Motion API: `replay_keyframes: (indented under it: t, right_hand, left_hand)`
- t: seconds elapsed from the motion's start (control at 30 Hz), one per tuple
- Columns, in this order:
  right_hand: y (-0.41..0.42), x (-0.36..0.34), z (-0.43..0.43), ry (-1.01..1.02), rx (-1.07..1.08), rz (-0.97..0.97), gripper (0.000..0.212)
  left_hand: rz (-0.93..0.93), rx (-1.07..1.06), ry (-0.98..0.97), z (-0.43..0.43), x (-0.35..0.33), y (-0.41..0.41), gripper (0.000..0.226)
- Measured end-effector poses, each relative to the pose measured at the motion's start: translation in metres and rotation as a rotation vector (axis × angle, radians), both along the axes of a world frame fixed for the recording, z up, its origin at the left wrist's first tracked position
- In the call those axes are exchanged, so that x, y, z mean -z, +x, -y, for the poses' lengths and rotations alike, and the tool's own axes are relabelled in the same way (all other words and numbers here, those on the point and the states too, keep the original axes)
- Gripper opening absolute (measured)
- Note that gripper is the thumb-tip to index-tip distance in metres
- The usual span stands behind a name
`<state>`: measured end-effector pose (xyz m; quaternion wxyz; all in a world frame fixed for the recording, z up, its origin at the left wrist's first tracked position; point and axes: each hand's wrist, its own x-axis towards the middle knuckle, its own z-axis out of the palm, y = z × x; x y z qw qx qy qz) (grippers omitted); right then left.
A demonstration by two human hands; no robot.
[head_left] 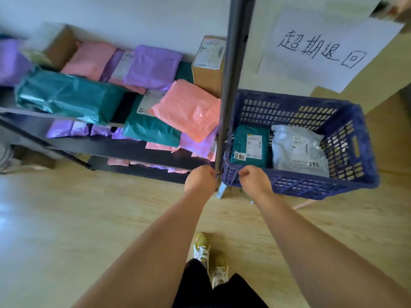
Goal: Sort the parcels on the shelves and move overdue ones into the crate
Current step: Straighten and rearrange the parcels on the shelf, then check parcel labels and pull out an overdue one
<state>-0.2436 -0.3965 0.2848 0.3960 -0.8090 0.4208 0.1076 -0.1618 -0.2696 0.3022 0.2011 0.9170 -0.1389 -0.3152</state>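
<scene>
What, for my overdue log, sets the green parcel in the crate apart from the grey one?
The green parcel is teal and narrower; the grey parcel is pale, wider and crinkled. Green lies nearer the shelf post, grey farther. Both lie flat, labels up, tagged.

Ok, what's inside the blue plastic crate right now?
Two flat parcels lie in the blue plastic crate: a teal plastic mailer and a pale grey plastic mailer, side by side. Anything under them is hidden.
</scene>
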Motion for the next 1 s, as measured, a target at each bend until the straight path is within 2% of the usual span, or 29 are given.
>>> replay_keyframes:
  t: [0.13,0.47,0.73,1.0]
  right_hand:
    - [0.005,0.005,-0.030,-0.003,-0.175,-0.051,0.025]
    - [0.031,0.005,-0.096,-0.032,-0.452,-0.116,0.023]
    - [0.090,-0.008,-0.177,-0.064,-0.609,-0.059,0.026]
    - [0.143,0.009,-0.288,-0.057,-0.639,-0.080,0.032]
  left_hand:
    - [-0.008,-0.102,0.094,-0.039,0.004,-0.005,0.035]
    - [-0.056,-0.301,0.146,-0.120,0.001,-0.004,0.046]
    - [-0.032,-0.412,0.128,-0.198,-0.003,0.026,0.052]
    - [-0.055,-0.398,0.167,-0.301,0.014,0.077,0.050]
